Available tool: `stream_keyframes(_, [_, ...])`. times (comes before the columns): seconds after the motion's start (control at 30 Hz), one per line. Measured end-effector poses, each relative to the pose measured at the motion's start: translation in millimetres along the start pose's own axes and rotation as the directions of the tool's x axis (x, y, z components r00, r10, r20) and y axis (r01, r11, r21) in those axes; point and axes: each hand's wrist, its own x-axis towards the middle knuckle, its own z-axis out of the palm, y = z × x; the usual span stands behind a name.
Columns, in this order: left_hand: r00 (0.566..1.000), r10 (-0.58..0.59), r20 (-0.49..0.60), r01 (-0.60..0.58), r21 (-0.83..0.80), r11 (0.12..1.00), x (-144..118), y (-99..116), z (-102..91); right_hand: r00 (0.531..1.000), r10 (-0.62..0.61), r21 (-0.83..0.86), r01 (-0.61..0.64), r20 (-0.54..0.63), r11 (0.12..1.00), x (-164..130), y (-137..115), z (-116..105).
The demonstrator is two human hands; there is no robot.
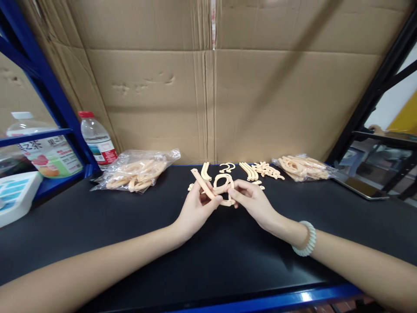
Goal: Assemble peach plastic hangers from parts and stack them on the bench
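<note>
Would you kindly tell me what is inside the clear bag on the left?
The left bag holds peach curved plastic pieces, piled together. Its crinkled film blurs them, so their count and exact shapes cannot be seen.

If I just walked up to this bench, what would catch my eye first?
Probably the two hands meeting mid-table: the left hand and right hand hold pale peach plastic pieces together over the black table. Behind them lie loose hook-shaped parts, flanked by a left bag and a right bag of more.

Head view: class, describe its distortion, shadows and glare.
Head view: wide-angle bending curves the blue shelf frame and table edge; a broad diagonal shadow crosses the cardboard; glare glints on the left plastic bag; hands and peach plastic piece stay sharp.
</note>
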Motion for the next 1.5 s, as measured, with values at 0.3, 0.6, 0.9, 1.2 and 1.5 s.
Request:
stream_keyframes(0.3, [0.982,-0.144,0.119,0.162,-0.153,0.975,0.1,5.1,2.7,1.000,0.014,0.040,-0.015,0.012,0.999,2.6,-5.7,-3.3])
stream_keyframes(0.6, [0.981,-0.193,0.010,0.192,-0.168,0.967,1.0,2.7,2.8,0.968,-0.251,-0.652,0.194,0.006,0.733,43.2,9.7,-80.2])
stream_keyframes(0.9, [0.981,-0.194,0.009,0.193,-0.142,0.971,1.4,2.6,2.4,0.958,-0.190,-0.808,0.284,0.216,0.516,64.3,38.3,-110.1])
stream_keyframes(1.2, [0.985,-0.170,0.017,0.171,-0.172,0.970,1.4,1.5,1.4,0.966,-0.224,-0.499,0.131,-0.130,0.857,55.4,14.7,-90.9])
stream_keyframes(1.5, [0.988,-0.150,0.025,0.152,-0.152,0.977,-0.8,1.8,1.7,0.970,0.105,0.222,-0.056,-0.218,0.973,12.4,-12.9,-34.6])
